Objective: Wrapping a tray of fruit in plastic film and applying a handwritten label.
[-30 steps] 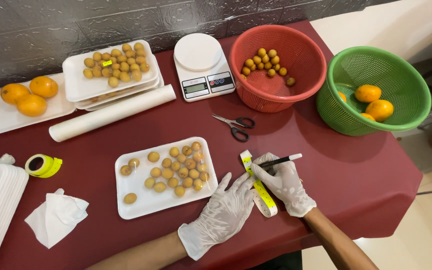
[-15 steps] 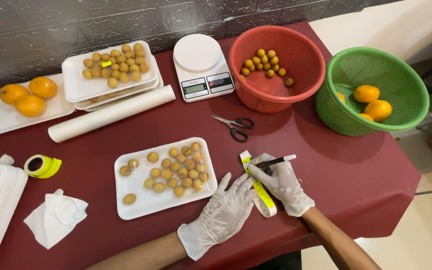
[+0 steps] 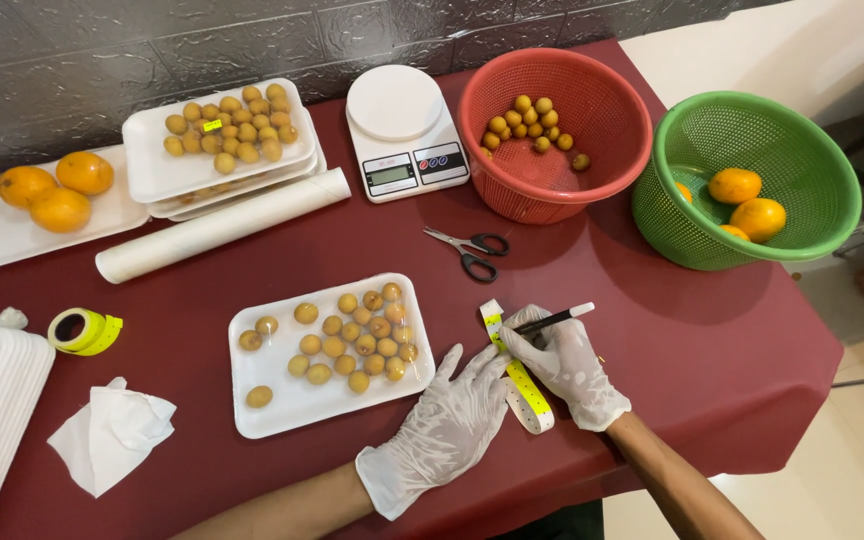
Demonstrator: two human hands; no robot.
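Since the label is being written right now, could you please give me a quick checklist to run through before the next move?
1. Left hand flat on the table, fingertips at the label strip: ok.
2. Right hand gripping the pen: ok.
3. Pen tip on the strip: cannot tell.
4. Tray of small fruit beside the strip: ok.
5. Scissors lying apart from both hands: ok.
6. Writing legible: cannot tell.

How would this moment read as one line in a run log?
left hand: flat, steadying yellow label strip | right hand: writing on it with black pen | white foam tray of small brown fruits: beside
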